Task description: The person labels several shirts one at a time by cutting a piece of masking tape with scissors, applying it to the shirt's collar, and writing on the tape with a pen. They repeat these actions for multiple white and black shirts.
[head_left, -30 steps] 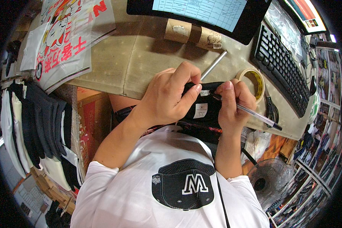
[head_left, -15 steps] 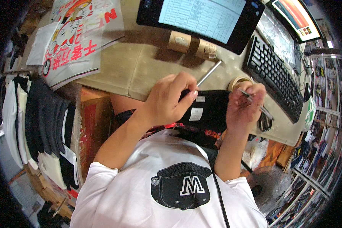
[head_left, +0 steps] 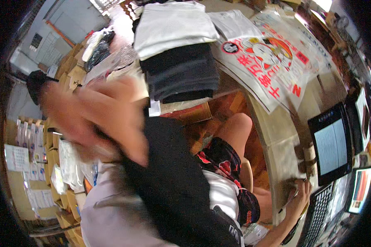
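My left hand (head_left: 105,111), smeared by motion, is at the upper left, raised in front of me. A black garment (head_left: 173,177) stretches from it down across my body and appears gripped in it, though the fingers are blurred. A small dark shape (head_left: 37,86) shows at the hand's far end; I cannot tell what it is. At the lower right, my right hand (head_left: 299,196) is low over the table edge beside the keyboard (head_left: 317,214). Its fingers are curled, and what they hold is too small to make out.
Folded white clothes (head_left: 173,26) lie beside a folded dark stack (head_left: 183,74) ahead of me. A printed plastic bag (head_left: 268,57) covers part of the table (head_left: 276,144). The tablet (head_left: 333,144) stands at the right. Cardboard boxes (head_left: 76,76) are on the left.
The view has swung left, toward the clothes stacks. My left hand has moved left, and the black garment has come up from my lap with it. My right hand stays by the keyboard.
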`<move>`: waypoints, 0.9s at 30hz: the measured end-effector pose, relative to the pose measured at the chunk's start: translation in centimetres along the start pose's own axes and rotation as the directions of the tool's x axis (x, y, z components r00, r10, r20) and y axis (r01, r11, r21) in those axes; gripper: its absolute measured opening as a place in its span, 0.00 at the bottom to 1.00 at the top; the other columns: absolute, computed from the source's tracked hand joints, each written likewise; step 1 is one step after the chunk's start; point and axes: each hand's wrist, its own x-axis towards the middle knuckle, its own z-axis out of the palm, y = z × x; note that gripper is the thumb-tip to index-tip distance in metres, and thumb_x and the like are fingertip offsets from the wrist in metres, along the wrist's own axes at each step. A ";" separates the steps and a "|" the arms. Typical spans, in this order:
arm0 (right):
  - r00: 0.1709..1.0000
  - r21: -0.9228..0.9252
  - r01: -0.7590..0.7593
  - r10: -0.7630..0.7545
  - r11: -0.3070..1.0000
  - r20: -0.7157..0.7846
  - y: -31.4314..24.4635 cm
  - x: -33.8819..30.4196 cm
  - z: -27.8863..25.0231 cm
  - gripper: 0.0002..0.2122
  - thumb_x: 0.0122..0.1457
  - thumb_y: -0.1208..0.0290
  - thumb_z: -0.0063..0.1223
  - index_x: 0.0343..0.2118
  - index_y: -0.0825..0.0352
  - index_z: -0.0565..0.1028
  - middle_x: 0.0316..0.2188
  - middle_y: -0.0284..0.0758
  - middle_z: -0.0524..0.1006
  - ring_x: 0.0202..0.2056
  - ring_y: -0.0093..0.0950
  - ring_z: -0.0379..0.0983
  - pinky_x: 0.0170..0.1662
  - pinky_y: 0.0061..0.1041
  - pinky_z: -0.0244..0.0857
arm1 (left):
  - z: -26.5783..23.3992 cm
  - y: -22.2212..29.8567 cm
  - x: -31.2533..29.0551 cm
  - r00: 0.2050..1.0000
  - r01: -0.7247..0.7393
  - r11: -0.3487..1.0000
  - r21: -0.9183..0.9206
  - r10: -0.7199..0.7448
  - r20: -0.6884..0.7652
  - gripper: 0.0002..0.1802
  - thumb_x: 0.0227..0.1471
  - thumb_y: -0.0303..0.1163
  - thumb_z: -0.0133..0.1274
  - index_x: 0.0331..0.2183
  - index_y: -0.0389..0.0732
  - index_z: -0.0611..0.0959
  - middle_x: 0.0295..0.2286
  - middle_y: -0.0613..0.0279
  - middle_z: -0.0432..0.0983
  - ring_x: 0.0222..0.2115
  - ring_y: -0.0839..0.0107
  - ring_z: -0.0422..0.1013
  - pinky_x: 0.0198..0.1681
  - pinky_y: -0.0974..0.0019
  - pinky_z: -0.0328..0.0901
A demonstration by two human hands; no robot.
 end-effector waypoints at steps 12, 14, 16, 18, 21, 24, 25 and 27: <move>0.986 0.100 -0.043 0.058 0.994 -0.159 -1.6 0.6 -4.1 0.10 0.45 0.85 0.56 0.30 0.70 0.69 0.26 0.42 0.69 0.29 0.42 0.69 0.34 0.32 0.64 | -20.4 -14.3 -18.4 0.470 0.872 0.033 0.488 -0.334 -0.817 0.23 0.63 0.40 0.45 0.52 0.33 0.71 0.50 0.50 0.71 0.52 0.58 0.66 0.56 0.63 0.57; 0.953 0.198 -0.128 0.176 0.972 -0.247 -2.9 0.5 -4.8 0.10 0.43 0.85 0.59 0.28 0.69 0.71 0.25 0.39 0.69 0.26 0.35 0.69 0.30 0.26 0.64 | -22.1 -25.9 -31.1 0.475 0.871 0.075 0.486 -0.386 -0.791 0.19 0.61 0.34 0.45 0.49 0.33 0.75 0.50 0.47 0.70 0.54 0.57 0.64 0.58 0.61 0.57; 0.933 0.296 -0.046 0.147 0.954 -0.328 -2.3 0.8 -4.7 0.12 0.41 0.86 0.62 0.29 0.69 0.71 0.25 0.39 0.71 0.26 0.39 0.70 0.28 0.26 0.64 | -28.2 -26.7 -42.5 0.789 0.562 -0.167 0.810 -0.186 -0.586 0.18 0.59 0.30 0.45 0.48 0.32 0.76 0.48 0.47 0.72 0.53 0.54 0.66 0.58 0.58 0.59; 0.880 0.293 -0.017 0.153 0.956 -0.451 -1.5 -0.3 -4.7 0.12 0.42 0.85 0.63 0.27 0.67 0.71 0.21 0.37 0.68 0.21 0.35 0.66 0.25 0.27 0.61 | -27.7 -29.0 -41.9 0.556 0.831 0.051 0.554 -0.095 -0.826 0.17 0.57 0.26 0.47 0.47 0.32 0.76 0.47 0.46 0.73 0.50 0.52 0.69 0.55 0.58 0.62; 0.810 0.255 -0.055 0.193 0.965 -0.554 -1.0 -0.6 -5.3 0.11 0.44 0.84 0.63 0.26 0.66 0.70 0.20 0.35 0.68 0.20 0.30 0.67 0.23 0.24 0.61 | -21.6 -30.0 -37.0 0.452 0.879 -0.080 0.470 -0.171 -0.875 0.14 0.57 0.23 0.46 0.46 0.31 0.75 0.47 0.46 0.72 0.47 0.52 0.70 0.50 0.59 0.65; 0.637 0.400 -0.074 0.352 0.913 -0.686 0.3 -0.4 -4.2 0.09 0.48 0.85 0.60 0.29 0.68 0.72 0.22 0.35 0.73 0.19 0.25 0.68 0.25 0.22 0.65 | -27.8 -26.9 -35.9 0.638 0.754 -0.002 0.657 -0.232 -0.734 0.13 0.60 0.26 0.43 0.44 0.32 0.75 0.49 0.48 0.69 0.47 0.53 0.69 0.49 0.60 0.65; 0.605 0.388 -0.077 0.352 0.919 -0.715 0.7 -0.2 -3.7 0.09 0.48 0.85 0.59 0.30 0.68 0.72 0.23 0.35 0.74 0.20 0.25 0.69 0.26 0.22 0.64 | -28.3 -26.9 -35.3 0.673 0.710 -0.018 0.703 -0.276 -0.687 0.13 0.61 0.27 0.41 0.43 0.32 0.75 0.50 0.50 0.68 0.47 0.55 0.69 0.48 0.61 0.65; 0.580 0.354 -0.054 0.318 0.934 -0.750 0.6 0.9 -3.2 0.09 0.48 0.86 0.58 0.32 0.69 0.73 0.24 0.36 0.75 0.21 0.26 0.70 0.26 0.22 0.64 | -27.0 -26.6 -34.9 0.597 0.767 -0.034 0.641 -0.330 -0.731 0.13 0.61 0.27 0.41 0.44 0.32 0.75 0.49 0.50 0.69 0.47 0.56 0.70 0.48 0.62 0.65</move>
